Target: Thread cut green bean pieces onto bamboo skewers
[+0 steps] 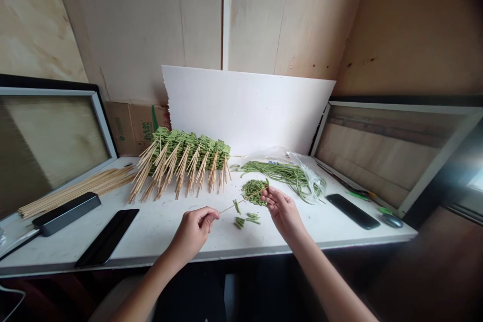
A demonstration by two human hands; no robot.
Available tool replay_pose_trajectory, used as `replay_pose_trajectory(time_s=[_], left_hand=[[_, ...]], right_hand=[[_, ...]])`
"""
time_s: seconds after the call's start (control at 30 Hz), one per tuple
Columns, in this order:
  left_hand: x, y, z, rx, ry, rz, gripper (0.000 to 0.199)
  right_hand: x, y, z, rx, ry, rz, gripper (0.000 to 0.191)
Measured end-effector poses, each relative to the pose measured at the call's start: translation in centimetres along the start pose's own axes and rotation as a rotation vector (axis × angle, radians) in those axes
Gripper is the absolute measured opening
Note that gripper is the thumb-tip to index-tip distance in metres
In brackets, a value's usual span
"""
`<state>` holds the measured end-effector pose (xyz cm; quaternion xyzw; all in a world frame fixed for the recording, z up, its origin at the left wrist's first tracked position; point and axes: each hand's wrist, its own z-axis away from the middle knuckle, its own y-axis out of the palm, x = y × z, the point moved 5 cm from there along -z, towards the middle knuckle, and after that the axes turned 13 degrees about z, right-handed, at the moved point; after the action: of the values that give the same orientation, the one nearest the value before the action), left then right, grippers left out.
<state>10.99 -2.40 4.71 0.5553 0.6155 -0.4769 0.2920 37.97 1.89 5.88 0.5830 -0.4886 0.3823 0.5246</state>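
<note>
My left hand point(195, 225) pinches the lower end of a thin bamboo skewer point(241, 204), which slants up to the right. At its far tip, my right hand point(282, 210) has its thumb and fingers closed around a small green bean piece point(267, 182); the fingers partly hide the contact. Just behind the skewer lies a heap of cut bean pieces point(252, 188). A few loose bean pieces point(252, 218) rest on the white table point(226, 244) between my hands.
Stacked bean skewers point(188, 148) stand at the back left, sticks facing me. Bare skewers point(83, 188), a black box point(67, 213) and a phone point(107, 238) lie left. Long beans point(279, 171) in a plastic bag, another dark phone point(352, 210) and a mouse point(392, 220) lie right.
</note>
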Motion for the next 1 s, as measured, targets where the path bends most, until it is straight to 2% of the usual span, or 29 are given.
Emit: replay_pose_trajectory(time_s=[0.37, 0.87, 1.0], left_hand=[[0.0, -0.1, -0.1, -0.008, 0.009, -0.015, 0.042], [0.0, -0.1, -0.1, -0.006, 0.05, -0.047, 0.038], [0.0, 0.0, -0.1, 0.006, 0.024, -0.021, 0.04]], right_hand=[[-0.1, -0.3, -0.2, -0.015, -0.029, 0.044, 0.031], [0.6, -0.4, 0.0, -0.047, -0.079, 0.12, 0.025], [1.1, -0.2, 0.2, -0.034, -0.1, 0.116, 0.026]])
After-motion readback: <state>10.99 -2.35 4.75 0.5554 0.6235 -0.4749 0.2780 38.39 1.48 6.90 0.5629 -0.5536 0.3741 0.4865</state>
